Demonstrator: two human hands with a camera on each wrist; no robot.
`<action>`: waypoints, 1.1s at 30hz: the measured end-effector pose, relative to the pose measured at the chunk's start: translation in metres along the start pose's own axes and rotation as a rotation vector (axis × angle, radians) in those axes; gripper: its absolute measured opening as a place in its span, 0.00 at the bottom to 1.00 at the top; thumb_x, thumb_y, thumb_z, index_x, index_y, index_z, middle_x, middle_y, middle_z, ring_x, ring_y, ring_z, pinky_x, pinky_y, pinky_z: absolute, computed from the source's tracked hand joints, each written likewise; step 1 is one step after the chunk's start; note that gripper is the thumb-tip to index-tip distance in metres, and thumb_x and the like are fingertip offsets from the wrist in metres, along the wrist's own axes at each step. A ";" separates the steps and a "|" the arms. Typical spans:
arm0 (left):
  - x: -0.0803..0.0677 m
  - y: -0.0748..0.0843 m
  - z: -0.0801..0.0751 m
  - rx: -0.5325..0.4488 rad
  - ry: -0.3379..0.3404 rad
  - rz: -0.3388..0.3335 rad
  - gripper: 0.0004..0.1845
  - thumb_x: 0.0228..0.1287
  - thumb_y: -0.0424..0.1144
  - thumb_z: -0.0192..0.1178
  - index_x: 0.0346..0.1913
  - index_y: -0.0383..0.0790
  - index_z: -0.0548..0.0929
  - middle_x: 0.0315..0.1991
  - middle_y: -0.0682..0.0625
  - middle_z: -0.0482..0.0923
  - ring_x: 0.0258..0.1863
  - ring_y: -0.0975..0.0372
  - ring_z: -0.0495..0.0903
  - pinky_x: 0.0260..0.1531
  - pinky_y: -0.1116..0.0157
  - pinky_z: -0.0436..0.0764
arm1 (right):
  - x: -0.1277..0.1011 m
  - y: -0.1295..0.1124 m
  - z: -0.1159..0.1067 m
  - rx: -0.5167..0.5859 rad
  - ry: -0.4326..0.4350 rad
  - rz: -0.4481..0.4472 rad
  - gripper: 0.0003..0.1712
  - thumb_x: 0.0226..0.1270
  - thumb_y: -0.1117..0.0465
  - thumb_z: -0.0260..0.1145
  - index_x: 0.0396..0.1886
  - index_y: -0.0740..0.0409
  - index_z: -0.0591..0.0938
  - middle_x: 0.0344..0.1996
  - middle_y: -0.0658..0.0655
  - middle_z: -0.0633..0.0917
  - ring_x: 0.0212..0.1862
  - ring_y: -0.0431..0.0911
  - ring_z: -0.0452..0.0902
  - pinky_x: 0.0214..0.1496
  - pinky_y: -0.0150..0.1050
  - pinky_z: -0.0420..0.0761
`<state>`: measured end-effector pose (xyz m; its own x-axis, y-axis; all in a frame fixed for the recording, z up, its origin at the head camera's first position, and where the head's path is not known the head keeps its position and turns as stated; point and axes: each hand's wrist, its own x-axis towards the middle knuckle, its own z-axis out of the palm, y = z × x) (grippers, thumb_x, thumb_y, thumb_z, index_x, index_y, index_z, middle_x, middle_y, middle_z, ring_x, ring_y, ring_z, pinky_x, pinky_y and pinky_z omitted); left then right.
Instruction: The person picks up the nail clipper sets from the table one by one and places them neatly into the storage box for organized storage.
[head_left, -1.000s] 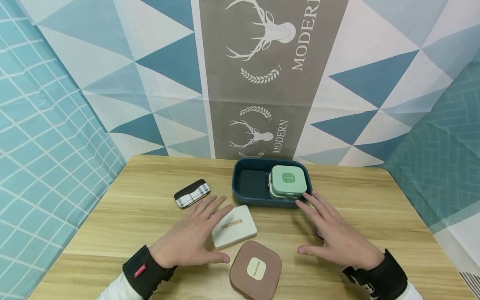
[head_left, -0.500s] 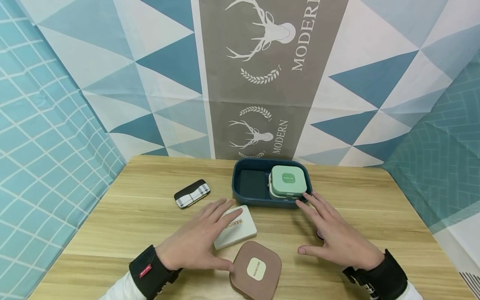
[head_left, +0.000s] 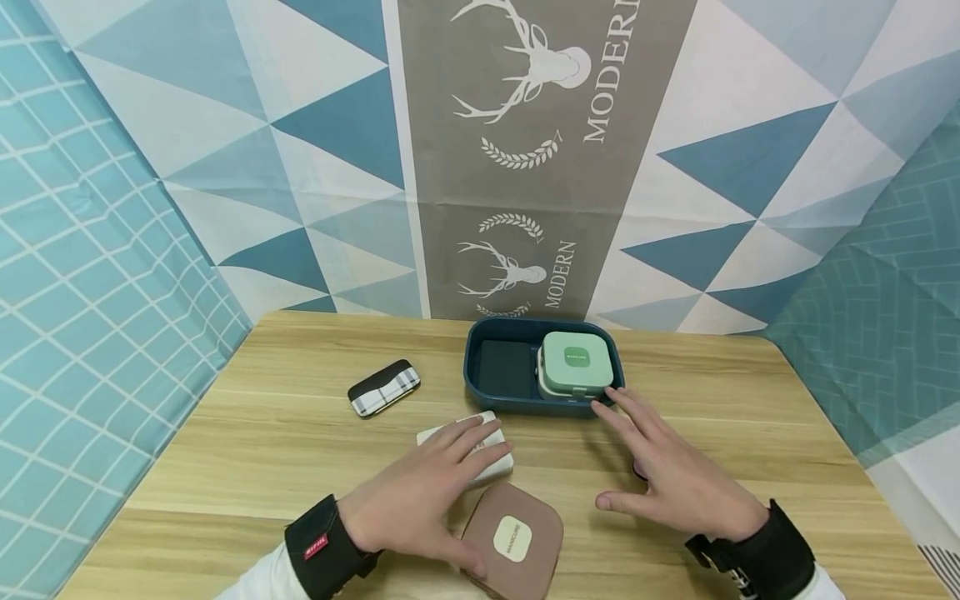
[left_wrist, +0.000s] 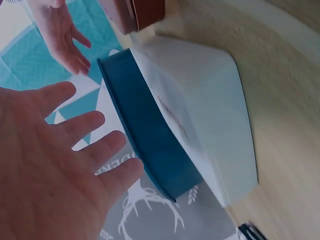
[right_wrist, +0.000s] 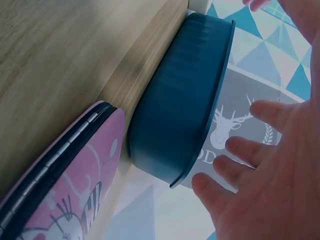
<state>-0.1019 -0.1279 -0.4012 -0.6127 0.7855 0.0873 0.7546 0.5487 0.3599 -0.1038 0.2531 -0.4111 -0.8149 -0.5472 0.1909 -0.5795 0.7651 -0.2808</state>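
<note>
My left hand [head_left: 423, 504] hovers with spread fingers over a white manicure case [head_left: 497, 468], its thumb above the edge of a brown manicure case [head_left: 536, 521]. In the left wrist view, the palm and fingers stand apart from the white case [left_wrist: 215, 110]. My right hand [head_left: 671, 475] holds nothing, fingers extended towards the front right corner of a blue bin [head_left: 517, 406]. Below that hand lies a pink case with a cartoon print [right_wrist: 85, 175], mostly hidden in the head view. Inside the bin, a mint green case [head_left: 592, 358] sits on the right side.
A black case with a checked flap [head_left: 384, 388] lies at the left of the wooden table [head_left: 285, 417]. In the bin's left half is a dark flat block [head_left: 506, 368]. A patterned backdrop [head_left: 517, 183] rises behind the table's back edge.
My left hand has moved right and slightly nearer, now covering more of the white case, with its thumb over the brown one. The right hand has stayed still.
</note>
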 end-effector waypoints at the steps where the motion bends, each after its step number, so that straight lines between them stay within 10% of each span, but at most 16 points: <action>1: 0.001 0.001 0.001 -0.004 -0.001 0.009 0.67 0.44 0.81 0.72 0.86 0.60 0.56 0.86 0.54 0.49 0.83 0.51 0.52 0.74 0.46 0.67 | 0.000 0.000 0.000 0.004 -0.003 0.001 0.63 0.61 0.32 0.77 0.88 0.42 0.54 0.85 0.58 0.52 0.82 0.62 0.53 0.68 0.61 0.77; 12: 0.011 0.010 0.016 0.009 -0.014 0.131 0.64 0.47 0.81 0.70 0.83 0.51 0.63 0.83 0.50 0.57 0.81 0.55 0.56 0.75 0.50 0.68 | 0.000 -0.004 0.000 0.022 -0.019 0.022 0.62 0.62 0.30 0.75 0.88 0.36 0.53 0.84 0.55 0.55 0.76 0.56 0.65 0.57 0.51 0.86; 33: 0.018 0.013 0.031 -0.021 -0.075 0.201 0.55 0.57 0.77 0.65 0.80 0.47 0.68 0.79 0.50 0.63 0.77 0.60 0.63 0.75 0.63 0.66 | -0.001 -0.008 -0.001 0.054 -0.044 0.006 0.59 0.64 0.32 0.76 0.87 0.44 0.59 0.81 0.53 0.61 0.77 0.56 0.66 0.65 0.56 0.81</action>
<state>-0.0960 -0.0977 -0.4234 -0.4305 0.8981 0.0901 0.8545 0.3733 0.3612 -0.0982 0.2475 -0.4080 -0.8165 -0.5580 0.1483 -0.5725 0.7494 -0.3325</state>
